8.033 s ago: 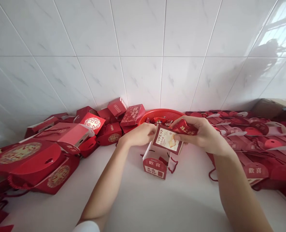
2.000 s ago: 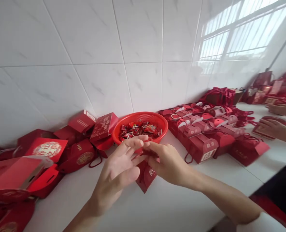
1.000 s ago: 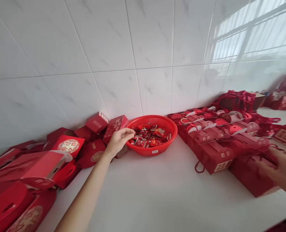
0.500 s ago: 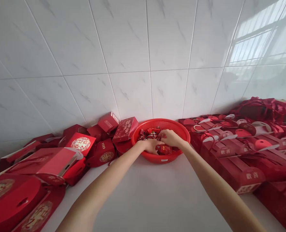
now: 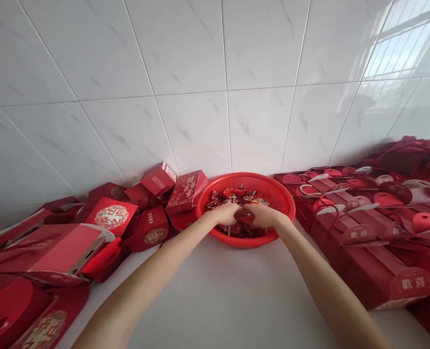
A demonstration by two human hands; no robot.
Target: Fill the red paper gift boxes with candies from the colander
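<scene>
A red plastic basket (image 5: 251,242) with mesh sides stands against the tiled wall, holding many small wrapped sweets (image 5: 237,193) in red and multicoloured wrappers. Both of my hands are inside it, close together over the pile. My left hand (image 5: 227,213) reaches in from the left, its fingers curled at a red wrapped sweet (image 5: 244,216). Opposite, my right hand (image 5: 261,215) closes on the same red wrapper from the right. The fingertips are partly hidden among the sweets.
Red gift boxes (image 5: 55,249) with gold print lie jumbled on the left of the white table (image 5: 215,300). On the right stand rows of dark red handled boxes (image 5: 375,261). Dark red ribbons (image 5: 411,152) are heaped behind them. White tiles (image 5: 189,131) rise behind the basket.
My hands have come level with each other inside the basket, the right one lower than before. The yellow-marked red packet at the near rim no longer shows. The view has shifted slightly.
</scene>
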